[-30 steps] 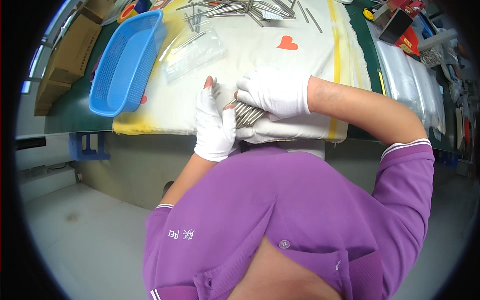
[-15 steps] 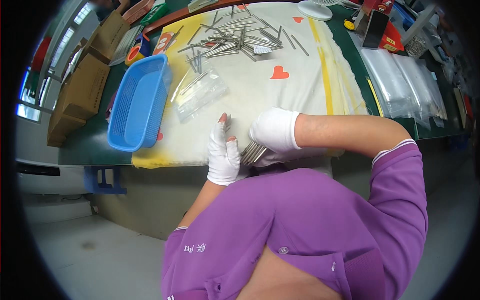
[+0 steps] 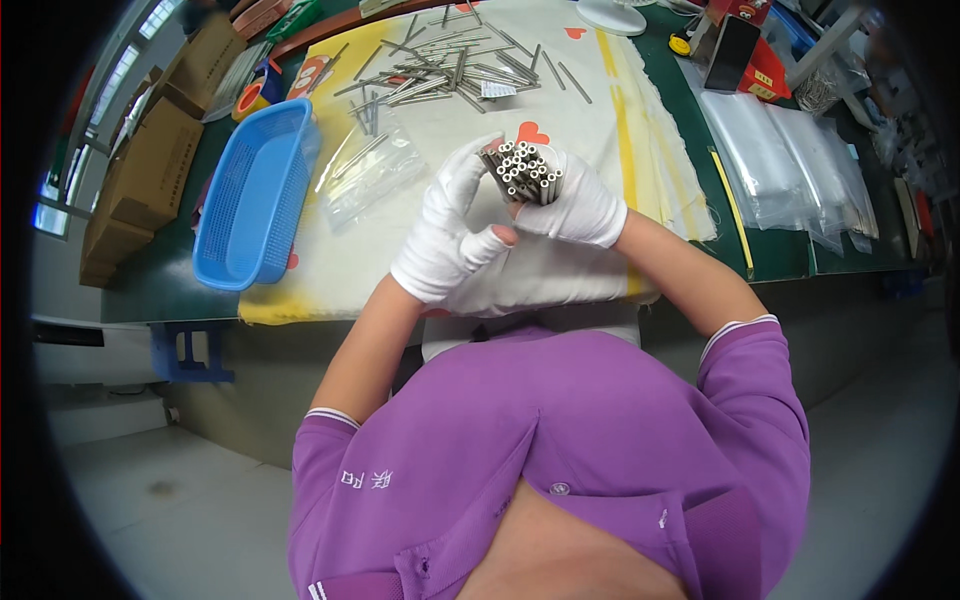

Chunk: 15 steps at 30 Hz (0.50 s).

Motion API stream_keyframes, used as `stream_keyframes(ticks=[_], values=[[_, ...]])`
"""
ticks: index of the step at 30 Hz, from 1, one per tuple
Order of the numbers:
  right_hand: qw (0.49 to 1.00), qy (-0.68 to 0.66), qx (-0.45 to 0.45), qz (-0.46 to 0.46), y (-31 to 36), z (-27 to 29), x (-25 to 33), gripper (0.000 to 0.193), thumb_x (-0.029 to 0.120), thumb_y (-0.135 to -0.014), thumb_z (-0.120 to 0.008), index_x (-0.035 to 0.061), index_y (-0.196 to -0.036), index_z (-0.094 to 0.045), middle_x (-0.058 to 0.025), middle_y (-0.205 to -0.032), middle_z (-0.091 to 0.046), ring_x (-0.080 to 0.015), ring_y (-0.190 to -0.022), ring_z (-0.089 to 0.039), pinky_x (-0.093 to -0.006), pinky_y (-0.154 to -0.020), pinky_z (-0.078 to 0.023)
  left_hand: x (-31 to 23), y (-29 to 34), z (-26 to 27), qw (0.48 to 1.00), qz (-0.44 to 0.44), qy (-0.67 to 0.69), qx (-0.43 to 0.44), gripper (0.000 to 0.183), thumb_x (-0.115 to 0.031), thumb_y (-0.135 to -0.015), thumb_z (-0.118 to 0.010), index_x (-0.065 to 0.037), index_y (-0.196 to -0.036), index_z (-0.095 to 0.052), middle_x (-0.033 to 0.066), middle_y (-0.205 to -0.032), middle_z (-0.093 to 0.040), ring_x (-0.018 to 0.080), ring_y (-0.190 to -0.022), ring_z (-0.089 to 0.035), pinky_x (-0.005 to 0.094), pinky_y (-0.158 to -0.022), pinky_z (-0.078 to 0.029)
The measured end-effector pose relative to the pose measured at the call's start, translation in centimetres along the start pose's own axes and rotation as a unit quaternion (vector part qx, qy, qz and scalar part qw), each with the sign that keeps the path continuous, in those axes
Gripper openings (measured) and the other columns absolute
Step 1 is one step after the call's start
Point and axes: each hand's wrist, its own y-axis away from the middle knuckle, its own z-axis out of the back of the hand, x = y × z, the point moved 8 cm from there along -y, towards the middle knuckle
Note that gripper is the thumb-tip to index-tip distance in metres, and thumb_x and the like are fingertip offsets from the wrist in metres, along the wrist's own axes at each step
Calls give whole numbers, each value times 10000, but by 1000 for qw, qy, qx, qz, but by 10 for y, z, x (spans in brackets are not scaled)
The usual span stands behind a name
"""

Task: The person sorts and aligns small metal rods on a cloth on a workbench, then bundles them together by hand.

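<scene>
A bundle of thin metal tubes (image 3: pixel 522 172) stands on end above the cloth, its round hollow ends facing up. My right hand (image 3: pixel 585 205), in a white glove, is wrapped round the bundle from the right. Close by on the left, my left hand (image 3: pixel 445 230) is cupped, thumb apart from the fingers; its fingertips reach the bundle's left edge. Bare fingertips show through this white glove. Farther back, many loose metal tubes (image 3: pixel 460 68) lie crisscross in a pile, with a small white label (image 3: pixel 497 90) among them.
A blue plastic basket (image 3: pixel 250 200) stands at the left, beside a clear plastic bag (image 3: pixel 365 180) with tubes on it. Cardboard boxes (image 3: pixel 150 170) line the far left. At the right lie clear plastic bags (image 3: pixel 790 165) and a dark phone-like slab (image 3: pixel 738 52). White cloth (image 3: pixel 590 110) covers the table.
The bundle has come up from the table's near edge to between my hands, turned with its ends facing up. Both hands have moved away from my body; the left is now beside the bundle.
</scene>
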Motion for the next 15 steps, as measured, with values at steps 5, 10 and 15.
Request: stream_keyframes(ticks=[5,10,15], values=[[995,26,32,94,6,-19,-34,403,75,-723,-741,55,-1095,-585,-29,-944,-627,-154,-896,-601,-301,-825,-489,19,-18,-46,980,29,159,118,931,-620,-640,-738,-49,-1328,-482,148,-1335,-491,310,-1267,-437,409,-1070,-322],[997,-61,41,-3,3,-13,-43,349,170,-722,-768,40,-1012,-624,-72,-925,-650,-167,-864,-614,-302,-811,-493,20,-37,-47,979,-24,98,179,973,-663,-561,-744,-44,-1281,-535,171,-1299,-525,339,-1290,-425,424,-1065,-342],[999,-35,-25,-15,-2,-3,-50,413,76,-744,-732,44,-1121,-564,-59,-1004,-629,-172,-938,-605,-313,-856,-487,34,-52,-55,978,1,77,196,978,-664,-568,-745,-31,-1284,-534,149,-1293,-541,302,-1301,-420,411,-1078,-319]])
